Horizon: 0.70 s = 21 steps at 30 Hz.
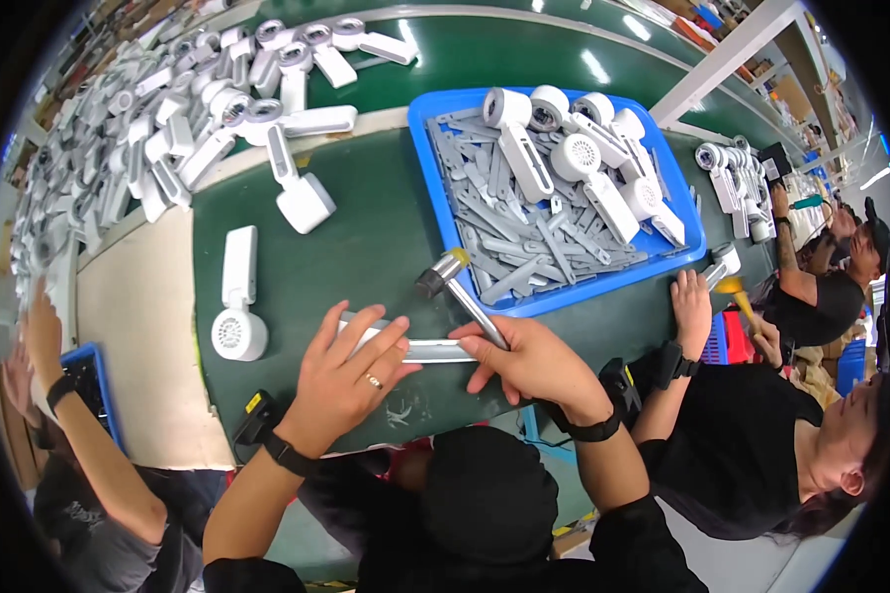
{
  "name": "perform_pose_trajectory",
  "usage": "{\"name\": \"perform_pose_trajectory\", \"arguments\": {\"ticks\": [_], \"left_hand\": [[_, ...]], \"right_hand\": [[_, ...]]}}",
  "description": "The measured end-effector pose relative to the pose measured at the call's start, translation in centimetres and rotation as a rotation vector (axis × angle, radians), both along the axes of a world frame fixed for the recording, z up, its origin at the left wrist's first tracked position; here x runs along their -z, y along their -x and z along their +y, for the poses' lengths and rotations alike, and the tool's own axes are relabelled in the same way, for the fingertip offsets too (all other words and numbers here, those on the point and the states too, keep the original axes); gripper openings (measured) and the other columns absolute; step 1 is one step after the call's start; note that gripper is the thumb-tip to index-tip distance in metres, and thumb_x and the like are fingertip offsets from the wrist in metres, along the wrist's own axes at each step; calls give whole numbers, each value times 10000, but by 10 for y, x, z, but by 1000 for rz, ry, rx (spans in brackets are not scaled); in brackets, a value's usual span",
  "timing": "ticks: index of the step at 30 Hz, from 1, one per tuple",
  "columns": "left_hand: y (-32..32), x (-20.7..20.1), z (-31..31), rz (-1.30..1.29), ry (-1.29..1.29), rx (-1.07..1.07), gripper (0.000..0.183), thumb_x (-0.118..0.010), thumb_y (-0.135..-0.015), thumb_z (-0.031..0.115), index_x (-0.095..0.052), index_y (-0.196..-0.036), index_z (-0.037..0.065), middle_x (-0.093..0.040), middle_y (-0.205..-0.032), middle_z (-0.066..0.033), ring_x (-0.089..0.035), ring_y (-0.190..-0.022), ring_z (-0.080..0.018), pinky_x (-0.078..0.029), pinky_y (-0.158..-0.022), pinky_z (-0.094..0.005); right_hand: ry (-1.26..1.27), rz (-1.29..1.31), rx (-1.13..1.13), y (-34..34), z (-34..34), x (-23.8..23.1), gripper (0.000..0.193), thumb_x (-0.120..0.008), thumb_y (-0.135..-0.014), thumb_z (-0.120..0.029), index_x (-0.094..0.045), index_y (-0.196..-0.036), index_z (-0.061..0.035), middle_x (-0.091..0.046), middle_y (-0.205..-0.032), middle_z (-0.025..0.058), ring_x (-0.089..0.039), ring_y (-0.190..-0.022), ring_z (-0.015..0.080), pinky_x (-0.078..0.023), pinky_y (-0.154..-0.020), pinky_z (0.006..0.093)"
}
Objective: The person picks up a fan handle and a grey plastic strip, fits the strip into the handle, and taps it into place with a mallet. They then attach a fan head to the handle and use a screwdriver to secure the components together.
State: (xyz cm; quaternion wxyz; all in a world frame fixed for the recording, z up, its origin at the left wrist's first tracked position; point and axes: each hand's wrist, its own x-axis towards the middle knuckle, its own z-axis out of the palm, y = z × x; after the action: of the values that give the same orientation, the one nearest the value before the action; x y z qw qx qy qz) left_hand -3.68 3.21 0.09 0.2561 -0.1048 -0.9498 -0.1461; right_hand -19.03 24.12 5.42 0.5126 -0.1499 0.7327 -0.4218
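My left hand [349, 371] lies over a white, elongated plastic part, its fingers closed round it. A grey strip [440, 351] runs out from that part toward my right hand [536, 364]. Held in my right hand is a small hammer [478, 314], its metal shaft tilted and its dark-and-yellow head pointing up and left. The thumb and forefinger of that hand also meet the end of the strip. Most of the white part is hidden under my left fingers. To the left lies a white handheld fan [237, 336], and farther off another white fan [305, 203].
A blue tray [420, 128] holds many grey strips [509, 222] and several white fans. White fans are heaped on the far-left belt [168, 138]. A co-worker's hand [692, 306] rests at the right, near another person's yellow mallet [742, 296]. Another person's arm [99, 445] reaches in at left.
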Motion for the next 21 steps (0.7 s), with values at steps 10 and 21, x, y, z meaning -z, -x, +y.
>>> {"name": "perform_pose_trajectory", "arguments": {"ticks": [10,21], "left_hand": [[-1,2,-6,27,30,-12,339,-874,-780,187,-720,-1051,54,-705,-1312,-55,-625,-1278,-321,-491,-1078,-595],[-11,-4,-11,30,93,-22,418,-891,-762,261,-728,-1103,84,-721,-1284,-59,-633,-1286,-328,-472,-1100,-587]], "right_hand": [[21,-5,54,-15,5,6,349,-587,-1071,-300,-638,-1310,-52,-721,-749,42,-545,-454,81,-433,-438,253],[63,34,120,-30,2,14,308,-597,-1075,-276,-683,-1277,-59,-728,-729,33,-524,-450,67,-402,-442,230]]}}
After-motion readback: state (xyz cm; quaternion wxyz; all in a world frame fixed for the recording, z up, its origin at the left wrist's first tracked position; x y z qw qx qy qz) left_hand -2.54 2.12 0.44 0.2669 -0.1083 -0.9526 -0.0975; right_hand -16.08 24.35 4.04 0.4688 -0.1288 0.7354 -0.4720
